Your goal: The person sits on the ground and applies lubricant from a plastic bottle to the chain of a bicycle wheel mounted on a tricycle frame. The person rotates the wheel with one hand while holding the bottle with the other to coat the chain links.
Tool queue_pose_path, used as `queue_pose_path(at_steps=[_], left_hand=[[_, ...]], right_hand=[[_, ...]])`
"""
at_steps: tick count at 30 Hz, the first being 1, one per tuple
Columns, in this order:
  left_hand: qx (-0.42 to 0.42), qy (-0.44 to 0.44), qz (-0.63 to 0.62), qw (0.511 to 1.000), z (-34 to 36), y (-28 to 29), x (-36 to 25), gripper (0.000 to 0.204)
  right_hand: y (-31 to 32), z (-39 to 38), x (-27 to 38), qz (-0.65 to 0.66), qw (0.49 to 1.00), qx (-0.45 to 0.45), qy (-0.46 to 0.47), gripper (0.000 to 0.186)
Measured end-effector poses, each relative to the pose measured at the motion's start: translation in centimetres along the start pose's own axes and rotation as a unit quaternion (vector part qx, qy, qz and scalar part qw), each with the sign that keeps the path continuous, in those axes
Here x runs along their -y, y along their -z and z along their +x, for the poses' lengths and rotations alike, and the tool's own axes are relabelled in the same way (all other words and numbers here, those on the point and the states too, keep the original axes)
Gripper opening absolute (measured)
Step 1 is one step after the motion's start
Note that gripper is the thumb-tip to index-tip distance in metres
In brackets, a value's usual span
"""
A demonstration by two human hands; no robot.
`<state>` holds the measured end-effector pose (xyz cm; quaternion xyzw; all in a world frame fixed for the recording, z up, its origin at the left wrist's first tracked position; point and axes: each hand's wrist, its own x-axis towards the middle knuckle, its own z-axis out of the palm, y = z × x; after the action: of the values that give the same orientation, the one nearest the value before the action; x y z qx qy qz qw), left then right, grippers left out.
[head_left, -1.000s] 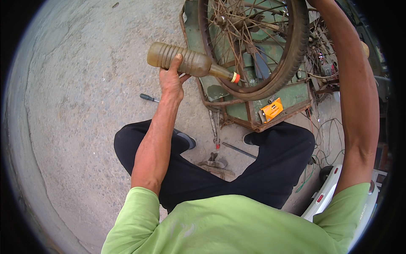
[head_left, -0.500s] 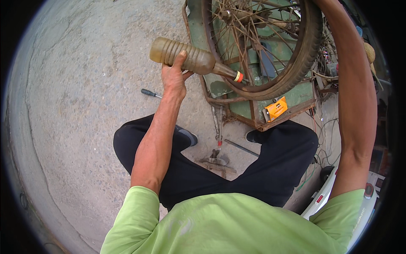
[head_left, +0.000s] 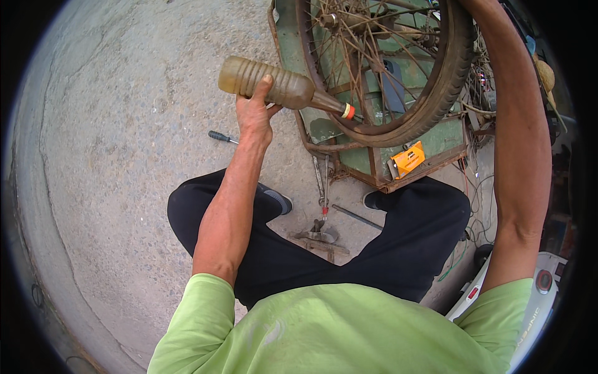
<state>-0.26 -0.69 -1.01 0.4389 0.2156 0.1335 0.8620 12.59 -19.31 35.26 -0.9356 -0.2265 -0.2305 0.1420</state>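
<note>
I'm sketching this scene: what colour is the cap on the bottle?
The cap is orange-red, shown best in the head view.

From where I stand, two things carry lettering. The small, flat-sided bright orange cardboard box (head_left: 408,161), lying on the green metal panel (head_left: 357,161) with rusty edges, bears a dark emblem (head_left: 409,157) on its upward face and what looks like a line of smaller print below it, too small for me to make out. Over at the lower right, the curved, glossy white plastic vehicle body (head_left: 541,301) has a single word in pale grey capitals (head_left: 527,328), running slantwise along its side, below the round red lamp (head_left: 544,280) and beside the light green sleeve (head_left: 498,311).
</note>
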Motion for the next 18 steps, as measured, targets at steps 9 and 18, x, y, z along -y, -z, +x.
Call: queue_pose_path(at_steps=[9, 18], left_hand=[[-0.012, 0.016, -0.003, 1.000, -0.1, 0.5, 0.1, 0.068], [-0.024, 0.031, -0.015, 0.999, -0.6, 1.1, -0.8, 0.060]], right_hand=[[0.9, -1.3, 0.8, 0.081, 0.996, 0.047, -0.001, 0.058], [-0.5, -0.9, -0.2, 0.062, 0.998, 0.000, -0.005, 0.059]])
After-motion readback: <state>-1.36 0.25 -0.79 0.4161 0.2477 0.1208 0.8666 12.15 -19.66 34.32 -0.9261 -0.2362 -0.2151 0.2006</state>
